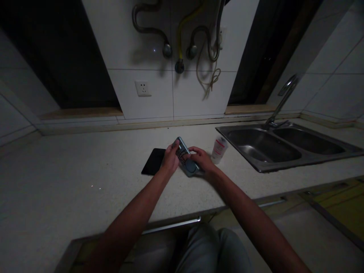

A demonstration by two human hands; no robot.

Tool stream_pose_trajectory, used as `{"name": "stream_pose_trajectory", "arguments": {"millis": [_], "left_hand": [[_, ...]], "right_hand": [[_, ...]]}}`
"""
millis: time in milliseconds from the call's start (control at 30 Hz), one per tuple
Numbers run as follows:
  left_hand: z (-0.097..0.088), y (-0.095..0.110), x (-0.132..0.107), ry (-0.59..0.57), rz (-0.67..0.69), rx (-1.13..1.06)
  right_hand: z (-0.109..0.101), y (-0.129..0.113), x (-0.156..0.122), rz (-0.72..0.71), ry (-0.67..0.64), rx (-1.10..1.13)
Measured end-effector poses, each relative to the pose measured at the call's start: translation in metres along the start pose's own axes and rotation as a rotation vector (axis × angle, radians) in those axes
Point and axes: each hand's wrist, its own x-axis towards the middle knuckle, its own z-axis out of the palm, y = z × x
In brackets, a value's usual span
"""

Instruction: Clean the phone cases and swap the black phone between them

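Above the counter I hold what looks like a phone (190, 166), a slim, light-edged slab with dark markings and a large dark disc near its lower end. My left hand (170, 157) is closed around its left side, with the thumb lying over the upper part. At the right side, my right hand (201, 158) grips the edge with bent fingers; its thumb reaches across the face. Partly behind my left hand, a flat black tablet (153, 162) lies on the counter. Close to the right of my right hand stands a clear plastic cup (219, 150) with pink print.
The pale countertop (71, 170) runs along a tiled wall. A double steel sink (264, 148) with a tall faucet (284, 98) is set in on the right. Hoses and a yellow pipe (179, 38) hang above a wall socket (142, 88). Drawer handles (173, 226) line the front edge.
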Motion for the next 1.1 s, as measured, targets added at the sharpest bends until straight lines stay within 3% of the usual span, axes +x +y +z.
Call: {"name": "stream_pose_trajectory", "arguments": {"millis": [67, 133, 267, 500, 700, 900, 967, 1100], "left_hand": [[0.002, 0.004, -0.003, -0.028, -0.042, -0.016], [0.005, 0.008, -0.006, -0.081, -0.169, -0.049], [0.008, 0.013, -0.012, -0.164, -0.325, -0.177], [0.003, 0.01, -0.005, -0.039, -0.396, -0.208], [0.004, 0.006, -0.008, 0.004, -0.592, -0.036], [0.01, 0.008, -0.019, -0.066, -0.8, 0.032], [0.01, 0.008, -0.02, -0.07, -0.814, 0.011], [0.009, 0.009, -0.014, 0.015, -0.698, 0.014]], "right_hand": [[0.002, -0.002, 0.0, -0.005, 0.044, 0.107], [0.004, -0.001, 0.0, -0.015, 0.052, 0.168], [0.004, 0.004, 0.004, 0.019, 0.069, 0.127], [-0.015, 0.022, 0.016, 0.057, 0.45, -0.118], [-0.017, 0.035, 0.022, 0.104, 0.457, 0.233], [-0.021, 0.044, 0.032, -0.079, 0.646, 0.124], [-0.018, 0.044, 0.033, -0.124, 0.623, 0.087], [-0.009, 0.041, 0.028, -0.256, 0.433, 0.032]]}}
